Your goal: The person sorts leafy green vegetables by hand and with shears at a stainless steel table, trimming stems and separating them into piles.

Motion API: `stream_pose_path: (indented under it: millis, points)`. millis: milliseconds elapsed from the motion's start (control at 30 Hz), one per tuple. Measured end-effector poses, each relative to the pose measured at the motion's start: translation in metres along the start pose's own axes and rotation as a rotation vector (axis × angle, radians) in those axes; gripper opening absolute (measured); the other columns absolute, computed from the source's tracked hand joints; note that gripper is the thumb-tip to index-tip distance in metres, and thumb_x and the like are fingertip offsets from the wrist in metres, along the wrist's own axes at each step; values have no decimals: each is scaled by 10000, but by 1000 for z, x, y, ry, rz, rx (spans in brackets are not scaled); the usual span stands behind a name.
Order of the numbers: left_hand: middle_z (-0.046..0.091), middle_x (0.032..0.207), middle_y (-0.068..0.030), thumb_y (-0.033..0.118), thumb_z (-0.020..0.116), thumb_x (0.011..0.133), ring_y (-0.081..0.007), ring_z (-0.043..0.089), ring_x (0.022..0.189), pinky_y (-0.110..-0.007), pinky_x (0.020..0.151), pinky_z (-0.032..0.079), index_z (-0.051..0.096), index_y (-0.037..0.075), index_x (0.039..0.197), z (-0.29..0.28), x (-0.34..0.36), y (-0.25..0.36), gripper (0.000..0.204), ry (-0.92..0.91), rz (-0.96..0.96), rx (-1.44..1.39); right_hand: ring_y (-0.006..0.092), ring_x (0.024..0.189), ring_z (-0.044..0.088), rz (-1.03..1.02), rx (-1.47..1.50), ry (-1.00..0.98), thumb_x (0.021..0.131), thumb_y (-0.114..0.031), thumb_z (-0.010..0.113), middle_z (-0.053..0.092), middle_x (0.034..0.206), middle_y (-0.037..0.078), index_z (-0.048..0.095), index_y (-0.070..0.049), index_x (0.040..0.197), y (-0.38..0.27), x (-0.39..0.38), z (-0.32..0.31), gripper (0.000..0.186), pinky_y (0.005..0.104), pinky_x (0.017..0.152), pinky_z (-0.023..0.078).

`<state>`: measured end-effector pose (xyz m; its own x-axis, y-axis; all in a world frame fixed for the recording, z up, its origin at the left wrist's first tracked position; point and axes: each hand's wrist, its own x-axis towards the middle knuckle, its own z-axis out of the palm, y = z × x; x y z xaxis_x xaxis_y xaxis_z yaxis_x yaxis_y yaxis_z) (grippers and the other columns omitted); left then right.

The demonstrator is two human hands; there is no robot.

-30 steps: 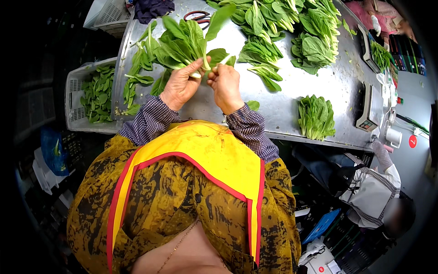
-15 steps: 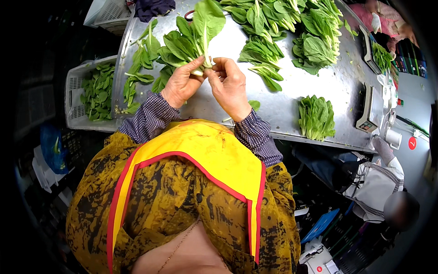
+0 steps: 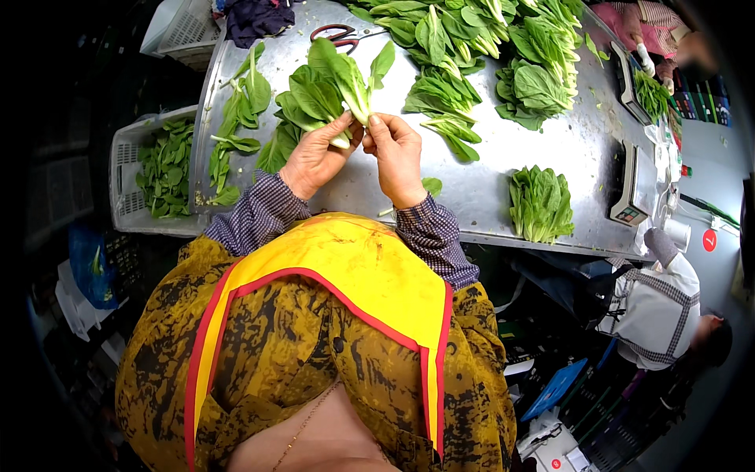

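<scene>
Over the metal table (image 3: 487,189), my left hand (image 3: 318,156) is closed around the pale bases of a small bunch of leafy greens (image 3: 314,98). The leaves fan up and away from me. My right hand (image 3: 397,157) is beside it, thumb and forefinger pinched at the foot of a stalk of the same bunch. One leaf (image 3: 382,64) leans out to the right above that hand. The fingertips of both hands almost touch, and exactly what the right fingers grip is partly hidden. Beyond the bunch lie red-handled scissors (image 3: 336,38).
Loose leaves (image 3: 236,118) lie at left, near a white crate (image 3: 130,169) of greens. Piled greens (image 3: 448,31) cover the far side; a separate bunch (image 3: 541,204) is at right. Scales (image 3: 635,181) line the right edge. Co-workers (image 3: 657,307) are at right.
The bunch has come lower and its tall leaf no longer stands over the scissors, which now show more fully. My right fingers stay pinched at the base. The co-worker at lower right has shifted.
</scene>
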<state>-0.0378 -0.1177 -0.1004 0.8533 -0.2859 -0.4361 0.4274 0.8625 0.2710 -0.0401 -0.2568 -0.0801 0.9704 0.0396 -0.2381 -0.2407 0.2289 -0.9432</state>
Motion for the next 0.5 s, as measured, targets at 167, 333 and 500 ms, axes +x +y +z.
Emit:
stream_pose_path:
  millis: [167, 333, 500]
  points:
    - [561, 1131, -95, 152, 560, 946, -175, 534, 1013, -299, 855, 460, 478, -28, 1259, 2, 4, 0, 370, -34, -94, 0, 76, 634, 559, 230, 213, -48, 936, -190, 596, 622, 770, 35, 619, 16, 956, 3, -1, -4, 208, 238, 606, 503]
    - [537, 1200, -129, 160, 527, 962, -201, 521, 1091, -326, 936, 449, 407, -47, 1324, -25, 15, -1, 434, -79, -122, -1, 136, 632, 636, -114, -275, 23, 903, -136, 629, 651, 749, 99, 583, 43, 909, -1, -7, 7, 185, 262, 556, 509]
    - [496, 1266, -167, 106, 516, 955, -259, 469, 1217, -403, 1072, 386, 361, -72, 1340, -9, 8, 2, 452, -87, -92, 21, 153, 647, 647, -252, -421, 79, 832, -101, 694, 652, 742, 140, 569, 51, 917, 7, -3, 3, 215, 281, 577, 522]
